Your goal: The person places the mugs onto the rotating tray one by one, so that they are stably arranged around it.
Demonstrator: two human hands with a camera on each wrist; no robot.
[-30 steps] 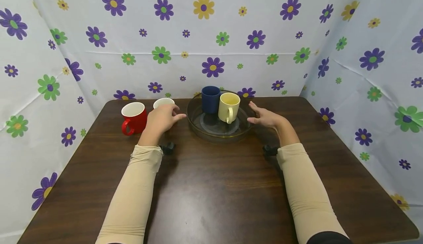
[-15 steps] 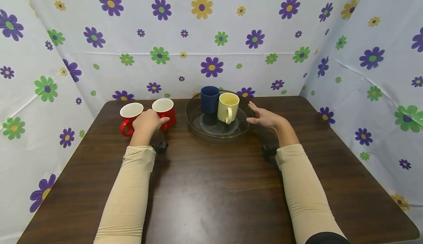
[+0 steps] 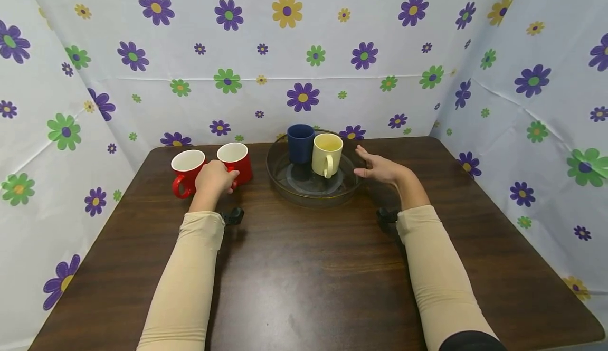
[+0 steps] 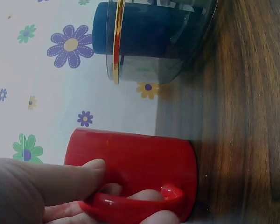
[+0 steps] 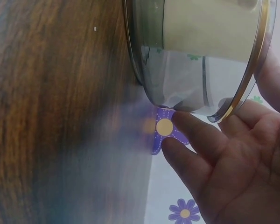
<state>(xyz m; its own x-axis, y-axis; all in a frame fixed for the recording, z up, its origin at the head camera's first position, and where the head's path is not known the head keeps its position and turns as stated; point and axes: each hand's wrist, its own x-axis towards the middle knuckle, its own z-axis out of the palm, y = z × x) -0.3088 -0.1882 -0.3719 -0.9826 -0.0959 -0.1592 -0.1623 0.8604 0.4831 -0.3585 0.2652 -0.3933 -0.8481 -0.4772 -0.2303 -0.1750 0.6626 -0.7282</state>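
My left hand (image 3: 213, 178) grips the handle of a red mug (image 3: 242, 167) with a white inside. In the left wrist view, the thumb lies along the top of the handle (image 4: 130, 208) and fingertips show through its loop. A second red mug (image 3: 189, 166) stands just left of that hand, its handle toward me. My right hand (image 3: 382, 171) is beside a round clear glass dish (image 3: 311, 199) with a gold rim, fingers extended along its right side and thumb near the rim. Inside the dish stand a blue mug (image 3: 301, 144) and a pale yellow mug (image 3: 326, 155).
All of this stands toward the back of a dark brown wooden table (image 3: 304, 266). A white cloth with printed flowers (image 3: 304, 39) hangs close behind the table and along its sides. The dish sits just right of the held mug.
My left hand has moved left from over the right-hand red mug, uncovering it, and its fingers have closed on that mug's handle. The right hand has stayed beside the dish.
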